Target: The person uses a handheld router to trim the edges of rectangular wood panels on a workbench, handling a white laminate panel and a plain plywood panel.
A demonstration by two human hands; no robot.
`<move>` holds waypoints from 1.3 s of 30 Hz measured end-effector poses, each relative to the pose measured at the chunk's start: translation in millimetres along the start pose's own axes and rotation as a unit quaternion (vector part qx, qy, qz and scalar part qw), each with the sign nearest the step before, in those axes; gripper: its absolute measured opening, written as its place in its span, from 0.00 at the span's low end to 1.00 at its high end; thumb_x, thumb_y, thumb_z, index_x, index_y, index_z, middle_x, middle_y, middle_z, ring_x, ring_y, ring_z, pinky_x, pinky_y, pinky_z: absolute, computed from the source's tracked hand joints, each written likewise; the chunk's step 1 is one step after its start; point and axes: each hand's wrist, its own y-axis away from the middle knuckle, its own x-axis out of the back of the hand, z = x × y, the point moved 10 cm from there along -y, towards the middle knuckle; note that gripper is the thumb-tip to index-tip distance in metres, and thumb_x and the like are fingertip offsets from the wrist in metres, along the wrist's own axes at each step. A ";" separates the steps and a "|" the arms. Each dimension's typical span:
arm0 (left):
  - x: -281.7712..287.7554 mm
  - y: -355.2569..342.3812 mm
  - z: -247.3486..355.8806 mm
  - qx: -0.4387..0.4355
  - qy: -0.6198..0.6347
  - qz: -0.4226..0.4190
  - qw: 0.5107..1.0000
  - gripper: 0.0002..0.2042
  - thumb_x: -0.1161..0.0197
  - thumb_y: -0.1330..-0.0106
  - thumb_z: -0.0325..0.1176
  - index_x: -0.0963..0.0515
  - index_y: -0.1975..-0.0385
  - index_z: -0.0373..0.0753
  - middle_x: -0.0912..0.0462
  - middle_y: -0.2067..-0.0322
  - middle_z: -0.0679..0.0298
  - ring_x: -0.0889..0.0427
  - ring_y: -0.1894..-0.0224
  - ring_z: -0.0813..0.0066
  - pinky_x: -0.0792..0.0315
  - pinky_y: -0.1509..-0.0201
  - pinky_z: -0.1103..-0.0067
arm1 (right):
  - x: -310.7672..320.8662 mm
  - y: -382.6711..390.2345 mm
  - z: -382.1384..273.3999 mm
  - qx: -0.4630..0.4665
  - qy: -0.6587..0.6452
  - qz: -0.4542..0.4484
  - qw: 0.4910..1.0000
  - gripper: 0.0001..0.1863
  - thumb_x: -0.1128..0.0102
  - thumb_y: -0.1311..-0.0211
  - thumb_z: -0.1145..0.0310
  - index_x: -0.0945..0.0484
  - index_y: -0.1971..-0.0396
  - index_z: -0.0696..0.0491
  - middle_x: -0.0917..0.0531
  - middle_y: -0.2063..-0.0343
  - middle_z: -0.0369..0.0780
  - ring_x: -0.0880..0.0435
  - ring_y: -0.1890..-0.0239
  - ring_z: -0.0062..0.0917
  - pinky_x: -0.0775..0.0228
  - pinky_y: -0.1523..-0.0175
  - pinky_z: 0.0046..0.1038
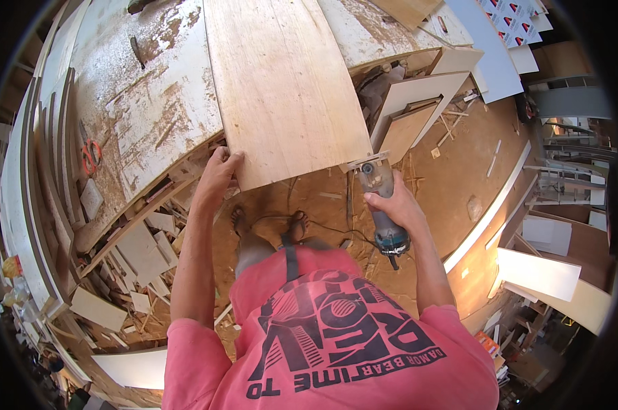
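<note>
A long, pale plywood board (288,89) lies on the worn white workbench (145,82), its near end jutting over the front edge. My left hand (220,167) pinches the board's near left corner, thumb on top and fingers partly hidden at the edge. At the near right corner, my right hand (396,203) is wrapped round a trim router (389,232) with a dark and teal body. The router's base meets the board's corner, and its bit cannot be made out. A dark cord trails from its lower end.
Red-handled scissors (91,156) lie on the bench's left side. Wood offcuts (141,253) are heaped under it. Several panels (418,102) lean at the right, by scraps on the brown floor (459,178). The router's cord (323,224) crosses near my bare feet (297,222).
</note>
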 end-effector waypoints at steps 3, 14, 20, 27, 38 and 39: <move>1.2 -8.9 -5.7 0.023 0.006 -0.037 0.999 0.20 0.44 0.31 0.45 0.31 0.51 0.34 0.22 0.60 0.58 0.21 0.58 0.71 0.25 0.54 0.72 | -6.3 3.7 0.0 -0.011 -0.020 0.026 0.999 0.45 0.30 0.56 0.49 0.38 0.41 0.57 0.22 0.50 0.55 0.22 0.46 0.46 0.33 0.43 0.40; -20.4 -11.3 -6.6 0.062 0.034 -0.193 0.979 0.21 0.44 0.30 0.41 0.35 0.43 0.35 0.23 0.52 0.58 0.20 0.55 0.71 0.25 0.53 0.74 | -68.0 32.7 -45.1 -0.039 -0.013 0.031 0.999 0.48 0.29 0.56 0.49 0.40 0.40 0.59 0.22 0.53 0.55 0.22 0.48 0.45 0.32 0.43 0.38; -22.6 -17.5 -12.1 0.045 0.069 -0.220 0.972 0.19 0.44 0.30 0.39 0.33 0.47 0.34 0.23 0.54 0.58 0.21 0.55 0.72 0.25 0.52 0.73 | -117.6 49.0 -76.0 -0.038 -0.001 0.036 0.999 0.49 0.30 0.58 0.47 0.41 0.39 0.59 0.25 0.49 0.58 0.24 0.45 0.48 0.33 0.42 0.41; -24.2 -22.1 -16.0 0.036 0.078 -0.231 0.969 0.19 0.43 0.31 0.39 0.32 0.47 0.34 0.22 0.55 0.59 0.21 0.55 0.71 0.25 0.51 0.73 | -168.9 62.9 -96.7 -0.043 0.047 0.040 0.997 0.54 0.32 0.57 0.44 0.46 0.34 0.60 0.30 0.45 0.62 0.27 0.43 0.54 0.33 0.41 0.43; -24.5 -22.7 -14.8 0.022 0.075 -0.242 0.967 0.21 0.43 0.32 0.39 0.33 0.44 0.34 0.23 0.52 0.58 0.22 0.51 0.69 0.25 0.49 0.72 | -201.0 77.7 -124.7 -0.062 0.031 0.035 0.997 0.56 0.30 0.57 0.45 0.48 0.34 0.61 0.32 0.44 0.62 0.26 0.44 0.53 0.32 0.42 0.43; -25.7 -24.5 -16.0 0.018 0.083 -0.248 0.965 0.21 0.43 0.32 0.39 0.32 0.45 0.34 0.23 0.52 0.58 0.23 0.51 0.70 0.25 0.49 0.72 | -203.8 78.4 -127.9 -0.060 0.027 0.033 0.997 0.56 0.30 0.57 0.45 0.48 0.34 0.61 0.32 0.44 0.62 0.26 0.44 0.53 0.32 0.42 0.43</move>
